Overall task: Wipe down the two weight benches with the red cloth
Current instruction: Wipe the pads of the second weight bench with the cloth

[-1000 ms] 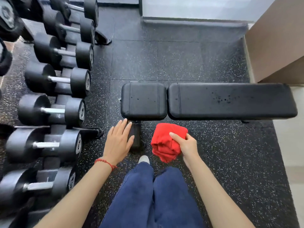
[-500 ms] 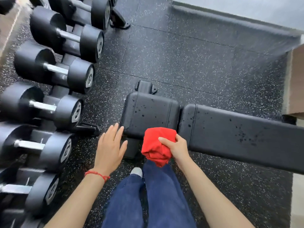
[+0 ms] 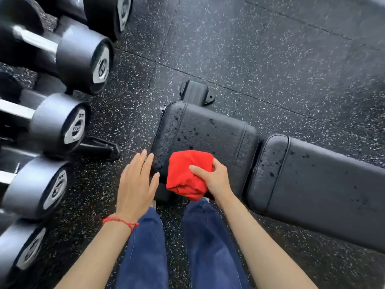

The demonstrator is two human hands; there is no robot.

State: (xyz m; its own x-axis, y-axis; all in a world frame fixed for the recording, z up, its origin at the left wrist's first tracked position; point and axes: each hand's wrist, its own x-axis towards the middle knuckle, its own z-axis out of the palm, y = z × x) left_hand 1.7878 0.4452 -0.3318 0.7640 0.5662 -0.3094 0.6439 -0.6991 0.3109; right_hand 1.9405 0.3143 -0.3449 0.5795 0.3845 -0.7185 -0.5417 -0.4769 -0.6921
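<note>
Head view looks down on two bare arms reaching over a black bench (image 3: 208, 132). Right hand (image 3: 214, 180) grips a bunched red cloth (image 3: 187, 174): its fingers (image 3: 216, 163) curl round the far side of the bundle and the thumb lies across the top. The cloth sits over the near edge of the seat pad, directly under and left of that hand; whether it presses on the pad cannot be told. Left hand (image 3: 136, 182) is flat and holds nothing, fingers straight and close together, thumb slightly apart, tips at the pad's left edge, just left of the cloth. Dark droplets speckle the seat pad beyond the cloth and the long back pad (image 3: 323, 184) to the right of the right hand. Dumbbells (image 3: 62, 126) lie to the left of the left hand.
</note>
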